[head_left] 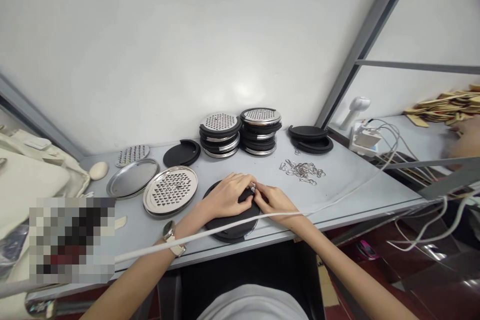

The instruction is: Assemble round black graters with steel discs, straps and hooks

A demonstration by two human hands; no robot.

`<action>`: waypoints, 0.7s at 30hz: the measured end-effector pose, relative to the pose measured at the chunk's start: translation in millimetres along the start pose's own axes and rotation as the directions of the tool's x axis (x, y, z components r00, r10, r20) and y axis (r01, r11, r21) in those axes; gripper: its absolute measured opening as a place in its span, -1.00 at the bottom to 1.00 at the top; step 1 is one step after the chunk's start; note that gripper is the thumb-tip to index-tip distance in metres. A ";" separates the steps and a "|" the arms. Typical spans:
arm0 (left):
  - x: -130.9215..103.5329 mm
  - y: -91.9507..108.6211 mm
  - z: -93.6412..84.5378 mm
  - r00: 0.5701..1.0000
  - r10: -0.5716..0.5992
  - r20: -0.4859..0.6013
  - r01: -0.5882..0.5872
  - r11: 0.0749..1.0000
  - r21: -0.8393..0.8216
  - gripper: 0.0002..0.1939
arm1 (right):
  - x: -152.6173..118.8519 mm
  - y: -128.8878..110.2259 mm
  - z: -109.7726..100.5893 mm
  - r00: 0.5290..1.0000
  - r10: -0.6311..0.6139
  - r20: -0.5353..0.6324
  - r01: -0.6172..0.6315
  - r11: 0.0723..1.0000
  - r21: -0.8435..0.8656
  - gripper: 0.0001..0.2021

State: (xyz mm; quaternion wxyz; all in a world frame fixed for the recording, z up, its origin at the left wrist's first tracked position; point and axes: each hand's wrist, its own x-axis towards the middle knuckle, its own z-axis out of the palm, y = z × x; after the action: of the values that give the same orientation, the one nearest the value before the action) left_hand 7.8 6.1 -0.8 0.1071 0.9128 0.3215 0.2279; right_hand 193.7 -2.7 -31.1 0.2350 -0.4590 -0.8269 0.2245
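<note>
A round black disc (232, 222) lies flat near the table's front edge. My left hand (230, 195) rests over its upper part, fingers closed on its rim. At the disc's upper right edge, my right hand (272, 200) pinches a small metal piece (252, 188) against the rim, its fingertips almost meeting my left ones. A loose pile of metal clips (303, 170) lies to the right. Left of the disc sits a round perforated metal grater plate (170, 190).
Two stacks of black rings and grater plates (220, 135) stand at the back. Black discs (311, 139), metal plates (133, 178) and a white oval object (98, 170) lie around. A white cable (210, 232) crosses in front. A person's blurred hand (465, 137) shows far right.
</note>
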 end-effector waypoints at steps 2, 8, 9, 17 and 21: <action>0.2 0.1 -0.3 1.000 -0.005 0.004 0.005 1.000 -0.001 -0.78 | -0.2 -0.5 -0.4 1.000 0.002 0.002 -0.002 1.000 -0.001 -0.75; 0.4 0.4 0.3 1.000 -0.011 0.001 0.011 1.000 0.013 -0.81 | 0.1 -0.7 0.0 1.000 -0.002 0.003 0.002 1.000 -0.003 -0.76; 0.5 0.6 -0.1 1.000 -0.009 0.003 0.009 1.000 0.019 -0.81 | 0.4 -0.5 0.4 1.000 0.004 0.000 -0.004 1.000 -0.009 -0.76; -15.2 21.8 -18.5 0.998 -0.060 0.008 0.056 0.964 0.261 -0.55 | 0.8 -1.0 3.7 0.999 0.035 -0.039 -0.038 0.997 -0.065 -0.78; -62.2 58.8 -20.8 0.987 -0.075 -0.141 0.131 0.886 0.446 -0.77 | 0.8 -1.7 3.7 0.998 0.028 -0.057 -0.032 0.997 -0.065 -0.77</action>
State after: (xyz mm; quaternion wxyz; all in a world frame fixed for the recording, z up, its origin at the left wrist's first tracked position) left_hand -13.5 -77.8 15.9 -0.1162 0.8789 0.4195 0.1949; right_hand 190.0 -3.4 -32.9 0.2393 -0.4849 -0.8200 0.1876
